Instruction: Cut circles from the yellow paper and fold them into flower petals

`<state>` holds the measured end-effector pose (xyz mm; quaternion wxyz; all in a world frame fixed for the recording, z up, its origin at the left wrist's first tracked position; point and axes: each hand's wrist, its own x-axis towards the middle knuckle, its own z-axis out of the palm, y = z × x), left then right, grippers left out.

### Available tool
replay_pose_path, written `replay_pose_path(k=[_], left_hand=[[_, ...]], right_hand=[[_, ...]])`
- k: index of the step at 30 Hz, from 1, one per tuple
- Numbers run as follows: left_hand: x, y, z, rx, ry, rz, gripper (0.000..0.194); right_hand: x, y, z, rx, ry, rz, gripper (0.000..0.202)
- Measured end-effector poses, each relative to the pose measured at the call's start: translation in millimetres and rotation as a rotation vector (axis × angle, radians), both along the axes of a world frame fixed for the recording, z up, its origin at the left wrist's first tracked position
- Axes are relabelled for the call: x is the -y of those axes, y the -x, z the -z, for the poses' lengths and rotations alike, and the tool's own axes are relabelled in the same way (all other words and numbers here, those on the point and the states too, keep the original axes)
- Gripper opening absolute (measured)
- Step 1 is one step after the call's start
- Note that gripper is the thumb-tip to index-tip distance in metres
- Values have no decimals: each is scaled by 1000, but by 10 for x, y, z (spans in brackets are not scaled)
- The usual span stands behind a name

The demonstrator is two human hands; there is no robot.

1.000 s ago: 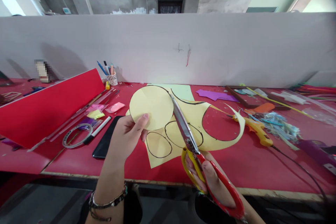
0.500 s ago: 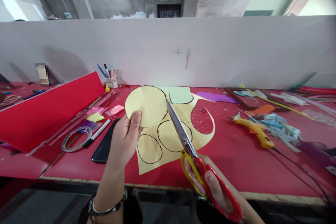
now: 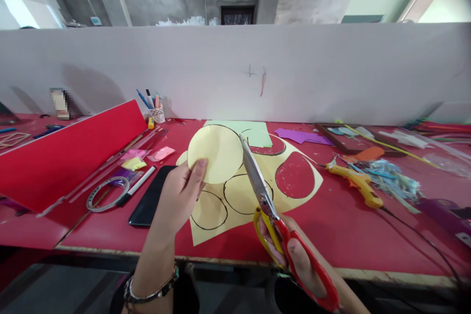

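My left hand [image 3: 184, 189] pinches a round pale yellow paper disc [image 3: 217, 154] by its lower left edge, thumb on top. My right hand [image 3: 294, 250] is wrapped round the handles of large scissors [image 3: 255, 179], one red and one yellow. The blades look closed, and their tips meet the disc's right edge. Beneath lies a yellow sheet [image 3: 209, 233] with circles drawn in black and cut-out holes at its right. A pale green sheet [image 3: 261, 132] lies behind it.
On the left are a red board [image 3: 73, 152], a tape roll [image 3: 108, 195], a marker [image 3: 136, 186], a black phone-like slab [image 3: 149, 201] and a pen cup [image 3: 157, 114]. A yellow glue gun [image 3: 355, 184], blue-white strands [image 3: 393, 176] and a tray [image 3: 331, 140] are on the right.
My left hand has moved the disc a little to the right and down. The yellow sheet's right part has shifted right, showing another hole. The scissor tips have moved slightly right.
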<state>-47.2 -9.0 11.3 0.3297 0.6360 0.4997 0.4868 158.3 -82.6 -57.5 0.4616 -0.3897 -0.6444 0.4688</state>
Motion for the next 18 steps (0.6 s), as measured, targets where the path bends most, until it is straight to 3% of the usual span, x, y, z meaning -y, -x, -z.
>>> replay_pose_path(k=[9, 18], left_hand=[[9, -36, -12, 73, -14, -143, 32], [-23, -34, 45, 52, -76, -91, 34]], right_hand=[[-36, 28, 55, 9, 0, 15, 51], [-9, 27, 115, 8, 17, 63, 48]])
